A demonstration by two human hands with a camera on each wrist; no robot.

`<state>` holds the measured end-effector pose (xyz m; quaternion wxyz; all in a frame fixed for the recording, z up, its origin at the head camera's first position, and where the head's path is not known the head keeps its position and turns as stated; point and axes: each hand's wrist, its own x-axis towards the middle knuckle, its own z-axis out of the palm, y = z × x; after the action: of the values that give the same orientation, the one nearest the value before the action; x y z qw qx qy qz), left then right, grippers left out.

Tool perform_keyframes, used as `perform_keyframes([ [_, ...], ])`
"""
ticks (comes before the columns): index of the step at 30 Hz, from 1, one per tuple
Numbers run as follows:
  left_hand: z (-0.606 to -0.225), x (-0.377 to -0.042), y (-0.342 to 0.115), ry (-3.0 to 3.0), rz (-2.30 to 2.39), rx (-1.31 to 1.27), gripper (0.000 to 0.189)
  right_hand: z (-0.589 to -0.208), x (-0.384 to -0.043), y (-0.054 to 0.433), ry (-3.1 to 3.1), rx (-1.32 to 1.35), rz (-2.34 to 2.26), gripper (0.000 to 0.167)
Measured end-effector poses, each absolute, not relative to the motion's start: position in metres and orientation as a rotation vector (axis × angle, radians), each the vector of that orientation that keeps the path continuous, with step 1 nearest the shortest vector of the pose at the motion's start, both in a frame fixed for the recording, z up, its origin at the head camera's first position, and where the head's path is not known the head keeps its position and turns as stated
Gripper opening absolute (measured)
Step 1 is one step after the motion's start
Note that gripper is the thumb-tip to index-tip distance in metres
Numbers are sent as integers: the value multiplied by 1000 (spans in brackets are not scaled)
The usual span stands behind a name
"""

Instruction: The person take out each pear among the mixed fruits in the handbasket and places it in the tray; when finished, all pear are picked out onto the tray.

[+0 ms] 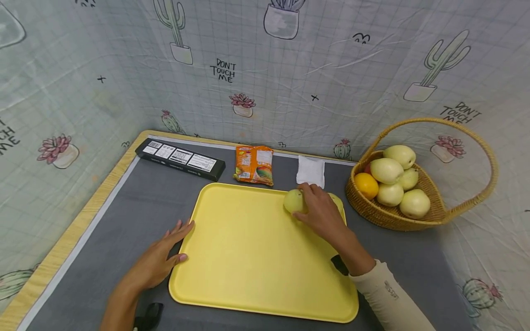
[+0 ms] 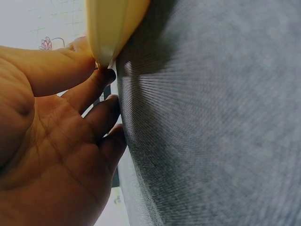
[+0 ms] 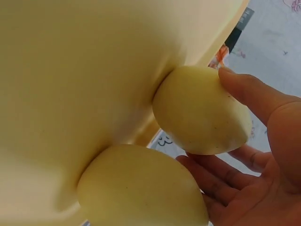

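Note:
My right hand (image 1: 319, 209) curls its thumb and fingers round a pale yellow-green pear (image 1: 293, 201) at the far right of the yellow tray (image 1: 256, 257). In the right wrist view this pear (image 3: 200, 110) touches the tray. Beside it sits a second pear (image 3: 141, 186), mostly hidden behind my hand in the head view. At the tray's left rim is my left hand (image 1: 155, 259), its fingers extended and touching the edge. The left wrist view shows the thumb and fingertips of the left hand (image 2: 61, 136) against the rim, gripping nothing firmly.
A wicker basket (image 1: 381, 220) with a tall handle holds several pears and an orange (image 1: 366, 185) at the right. Along the table's back lie a long black box (image 1: 180, 158), an orange snack packet (image 1: 254, 164) and a white packet (image 1: 310, 171). Patterned cloth surrounds the table.

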<state>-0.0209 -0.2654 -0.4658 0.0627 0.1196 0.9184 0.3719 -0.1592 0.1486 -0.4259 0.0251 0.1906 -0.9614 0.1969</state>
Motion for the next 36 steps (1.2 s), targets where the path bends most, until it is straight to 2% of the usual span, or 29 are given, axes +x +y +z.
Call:
perform_keyframes([
  [8,-467,-21,-267,2780,1122,360,84,-417,-157,154,-2925,612,558,80],
  [18,-468,-21,-267,2780,1133,359,84,-400,-167,184,-2736,581,617,71],
  [28,-467,-22,-267,2772,1128,342,84,-383,-182,226,-2616,398,656,63],
  [36,-467,-22,-267,2772,1132,353,83,-384,-195,262,-2524,304,609,60],
])
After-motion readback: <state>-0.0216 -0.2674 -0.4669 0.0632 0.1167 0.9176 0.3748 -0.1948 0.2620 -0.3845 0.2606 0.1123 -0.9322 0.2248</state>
